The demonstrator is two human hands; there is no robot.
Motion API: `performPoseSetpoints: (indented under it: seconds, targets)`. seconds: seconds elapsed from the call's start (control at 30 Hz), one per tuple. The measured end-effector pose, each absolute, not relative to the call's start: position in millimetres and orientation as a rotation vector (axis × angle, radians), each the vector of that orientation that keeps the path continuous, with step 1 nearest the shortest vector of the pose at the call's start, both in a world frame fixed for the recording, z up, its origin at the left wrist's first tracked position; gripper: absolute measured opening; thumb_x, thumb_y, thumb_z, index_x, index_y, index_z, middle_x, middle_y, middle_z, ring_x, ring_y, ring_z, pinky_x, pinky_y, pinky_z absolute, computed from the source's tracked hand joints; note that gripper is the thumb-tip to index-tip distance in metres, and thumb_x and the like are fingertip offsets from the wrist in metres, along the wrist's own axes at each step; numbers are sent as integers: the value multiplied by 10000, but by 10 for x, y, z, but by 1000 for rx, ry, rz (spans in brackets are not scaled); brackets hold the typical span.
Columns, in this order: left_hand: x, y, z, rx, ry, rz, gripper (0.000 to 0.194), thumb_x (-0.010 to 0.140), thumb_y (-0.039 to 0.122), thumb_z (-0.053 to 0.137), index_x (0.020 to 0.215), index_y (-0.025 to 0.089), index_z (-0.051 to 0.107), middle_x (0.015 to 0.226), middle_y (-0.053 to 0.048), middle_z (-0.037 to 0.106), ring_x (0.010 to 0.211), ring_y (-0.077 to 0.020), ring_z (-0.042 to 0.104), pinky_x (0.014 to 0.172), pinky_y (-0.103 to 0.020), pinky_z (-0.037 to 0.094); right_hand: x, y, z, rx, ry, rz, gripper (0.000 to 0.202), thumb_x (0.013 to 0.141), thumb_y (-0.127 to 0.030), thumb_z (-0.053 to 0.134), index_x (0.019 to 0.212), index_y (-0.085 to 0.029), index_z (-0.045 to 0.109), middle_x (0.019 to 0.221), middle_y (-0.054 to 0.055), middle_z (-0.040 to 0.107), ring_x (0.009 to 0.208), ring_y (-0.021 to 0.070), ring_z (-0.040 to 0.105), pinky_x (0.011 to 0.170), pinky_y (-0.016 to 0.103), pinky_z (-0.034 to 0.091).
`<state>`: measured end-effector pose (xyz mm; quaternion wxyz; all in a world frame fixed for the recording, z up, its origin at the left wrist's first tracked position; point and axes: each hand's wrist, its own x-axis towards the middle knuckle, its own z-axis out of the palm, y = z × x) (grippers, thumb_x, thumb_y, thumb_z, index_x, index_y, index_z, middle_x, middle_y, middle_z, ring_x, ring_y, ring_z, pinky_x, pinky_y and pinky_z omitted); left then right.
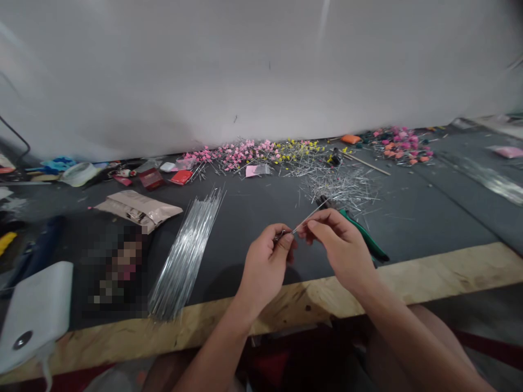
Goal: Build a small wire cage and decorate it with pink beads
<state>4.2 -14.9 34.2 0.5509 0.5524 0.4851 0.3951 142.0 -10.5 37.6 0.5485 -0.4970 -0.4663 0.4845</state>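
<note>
Two hands, left hand (265, 264) and right hand (339, 245), pinch one wire (308, 216).

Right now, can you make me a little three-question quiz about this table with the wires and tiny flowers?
1. True or false: both hands pinch one thin silver wire.
2. Which lies left of the left hand? A) long bundle of silver wires B) green-handled pliers
3. What colour are the tiny flowers heaped by the wall beside the yellow ones?

Key: 1 true; 2 A; 3 pink. The right hand hides part of the pliers.
</note>
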Motion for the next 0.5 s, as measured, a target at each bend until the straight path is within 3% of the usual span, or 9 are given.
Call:
performPoseSetpoints:
  seconds: [0.17, 0.33, 0.5]
  targets:
    - [53, -134, 354, 995, 894, 961, 118, 843, 298, 499, 820, 183, 513, 664, 38, 512, 467, -53, 437, 421, -186, 311, 1432, -95, 367, -1148, -972, 1253, 63, 753, -236, 563, 706, -193, 561, 697, -3, 600, 639, 125, 512, 611, 268, 403]
    - [25, -145, 396, 893, 768, 880, 118, 824, 285, 535, 792, 173, 511, 628, 37, 517, 468, -51, 441, 425, -175, 316, 1438, -78, 362, -1009, -850, 1587, 147, 758, -254, 550, 633, -180, 527, 622, -14, 522, 585, 118, 494, 567, 260, 404]
    - [-31, -176, 486, 990, 744, 671, 113, 819, 265, 541, 795, 159, 509, 634, 16, 536, 487, -61, 451, 461, -197, 338, 1459, -84, 365, -953, -829, 1790, 94, 724, -245, 623, 727, -186, 549, 607, -54, 507, 511, 77, 468, 508, 216, 387]
